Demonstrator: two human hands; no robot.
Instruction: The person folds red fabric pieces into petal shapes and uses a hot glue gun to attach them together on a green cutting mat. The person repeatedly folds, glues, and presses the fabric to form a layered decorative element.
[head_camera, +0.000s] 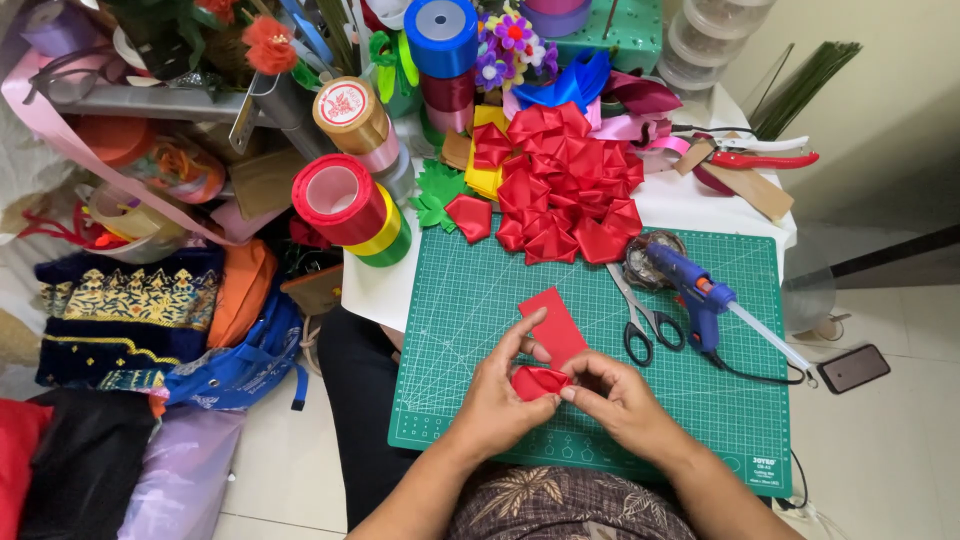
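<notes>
My left hand (500, 390) and my right hand (615, 392) meet over the green cutting mat (450, 330) and pinch a folded piece of red ribbon (537, 381) between their fingertips. A flat red ribbon rectangle (553, 322) sticks up just behind the fold, touching my left fingers. A heap of folded red ribbon petals (560, 185) lies at the mat's far edge. Black-handled scissors (645, 320) and a blue glue gun (697, 292) rest on the mat to the right of my hands.
Ribbon rolls, red (335, 195), gold (348, 110) and blue (441, 35), stand at the table's back left. Red-handled pliers (765, 158) lie at the back right. A phone (852, 368) sits on the floor. Cloth bags (150, 320) pile up on the left.
</notes>
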